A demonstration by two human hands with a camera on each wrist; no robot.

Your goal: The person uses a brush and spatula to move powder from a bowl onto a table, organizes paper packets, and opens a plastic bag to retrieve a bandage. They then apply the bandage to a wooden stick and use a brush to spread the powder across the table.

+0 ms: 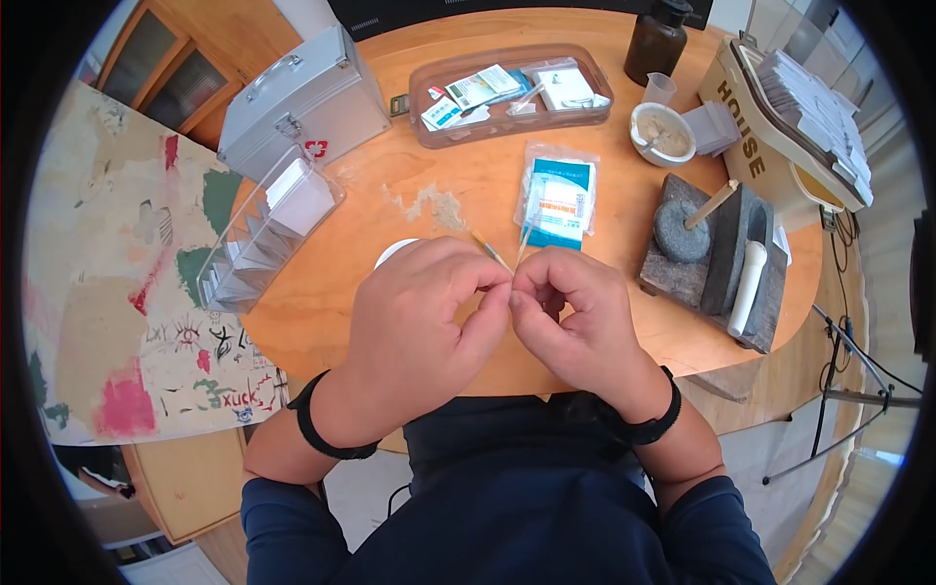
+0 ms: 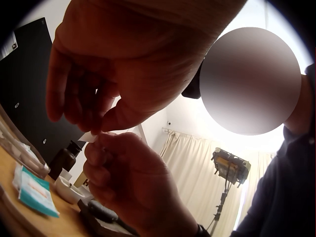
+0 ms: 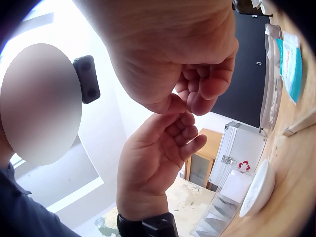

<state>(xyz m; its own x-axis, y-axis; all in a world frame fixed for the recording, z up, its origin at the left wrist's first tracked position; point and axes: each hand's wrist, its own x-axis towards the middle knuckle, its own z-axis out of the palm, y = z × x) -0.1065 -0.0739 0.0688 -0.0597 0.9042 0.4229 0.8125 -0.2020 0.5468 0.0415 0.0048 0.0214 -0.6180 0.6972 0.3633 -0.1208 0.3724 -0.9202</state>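
My left hand (image 1: 419,307) and right hand (image 1: 575,307) meet fingertip to fingertip over the near part of the table. Thumb and forefinger of each pinch a thin, pale, translucent strip (image 1: 527,237), whose end sticks up between them. In the left wrist view a small whitish piece (image 2: 88,137) shows at the fingertips; its kind cannot be told. A slender wooden stick (image 1: 487,248) appears just beyond the left fingers. Partly hidden behind the left hand is a white dish (image 3: 259,190). Past the hands lies a teal-and-white packet (image 1: 561,205) in clear plastic.
Beige powder (image 1: 434,207) is scattered on the table. At the back sit a pinkish tray (image 1: 421,83) of packets and a silver first-aid case (image 1: 302,102). A clear divided rack (image 1: 268,229) stands left. To the right are a mortar (image 1: 663,136), a stone grinding slab (image 1: 673,278) and a HOUSE box (image 1: 746,127).
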